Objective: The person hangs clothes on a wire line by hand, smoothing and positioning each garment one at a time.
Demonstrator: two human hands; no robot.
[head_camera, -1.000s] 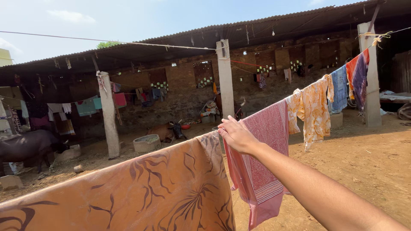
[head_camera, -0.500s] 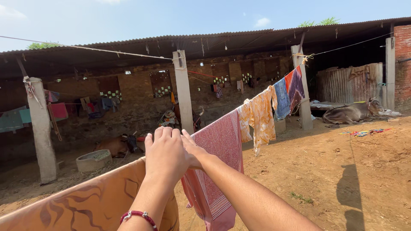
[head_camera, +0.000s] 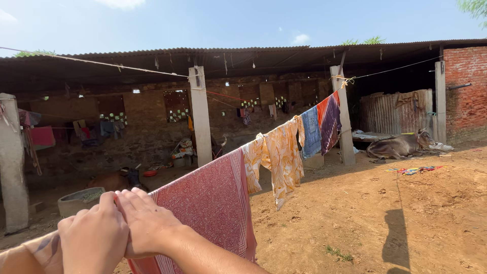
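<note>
An orange patterned garment (head_camera: 281, 157), a blue cloth (head_camera: 310, 132) and an orange-purple cloth (head_camera: 329, 121) hung further along the line, while a cow (head_camera: 401, 145) lay beside the shed's concrete pillar (head_camera: 346, 127).

Orange cloth (head_camera: 43, 248), apparently line-draped

Left hand (head_camera: 94, 238) newly beside right hand (head_camera: 147, 223), both lower-left.
</note>
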